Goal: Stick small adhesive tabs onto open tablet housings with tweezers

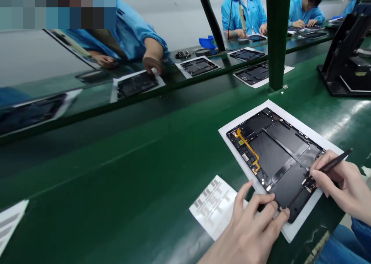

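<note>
An opened black tablet (275,155) with bare internals and an orange flex cable lies on a white sheet (292,113) on the green belt. My left hand (252,225) rests with fingers spread on the tablet's near corner, holding nothing. My right hand (342,183) pinches black tweezers (333,164), their tip touching the tablet's right edge. A white sheet of grey stickers (213,206) lies just left of my left hand.
A green post (277,36) stands behind the tablet, a black fixture (348,59) at the far right. Several more opened tablets on white sheets lie along the far belt, where people in blue coats work. Another sticker sheet (10,221) pokes in at the left edge.
</note>
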{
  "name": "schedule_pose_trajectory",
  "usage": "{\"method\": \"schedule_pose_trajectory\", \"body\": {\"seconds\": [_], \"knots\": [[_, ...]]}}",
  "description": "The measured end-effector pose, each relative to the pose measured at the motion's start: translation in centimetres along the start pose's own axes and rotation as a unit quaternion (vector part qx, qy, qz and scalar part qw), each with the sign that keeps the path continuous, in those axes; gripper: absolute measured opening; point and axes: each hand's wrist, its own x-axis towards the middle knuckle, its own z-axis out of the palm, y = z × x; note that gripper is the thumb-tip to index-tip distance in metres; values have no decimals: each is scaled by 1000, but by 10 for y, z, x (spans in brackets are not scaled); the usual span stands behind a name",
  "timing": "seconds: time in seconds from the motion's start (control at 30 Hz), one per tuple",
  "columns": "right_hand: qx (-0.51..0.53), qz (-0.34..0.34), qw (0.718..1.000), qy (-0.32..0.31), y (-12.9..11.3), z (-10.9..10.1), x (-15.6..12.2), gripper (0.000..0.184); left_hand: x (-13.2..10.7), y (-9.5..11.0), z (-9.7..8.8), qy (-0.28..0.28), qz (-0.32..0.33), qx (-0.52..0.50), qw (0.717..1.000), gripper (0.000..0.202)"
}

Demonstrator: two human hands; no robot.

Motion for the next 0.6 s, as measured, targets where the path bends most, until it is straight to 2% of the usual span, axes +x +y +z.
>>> {"method": "schedule_pose_trajectory", "body": {"seconds": [0.13,0.2,0.27,0.4,0.5,0.6], "knots": [[67,24,997,7,4,3,1,21,11,4,-20,-23,9,-52,998,28],[122,59,991,9,8,3,1,25,23,-6,-34,-22,-8,-91,996,34],[164,84,983,14,14,3,1,29,39,-31,-45,0,-68,-109,992,39],[191,76,978,14,24,3,2,36,67,-111,-56,70,-238,-55,967,35],[197,60,979,-6,30,5,4,37,74,-159,-54,36,-335,-73,939,28],[215,60,975,-10,37,9,5,38,71,-178,-47,5,-368,-116,923,25]]}}
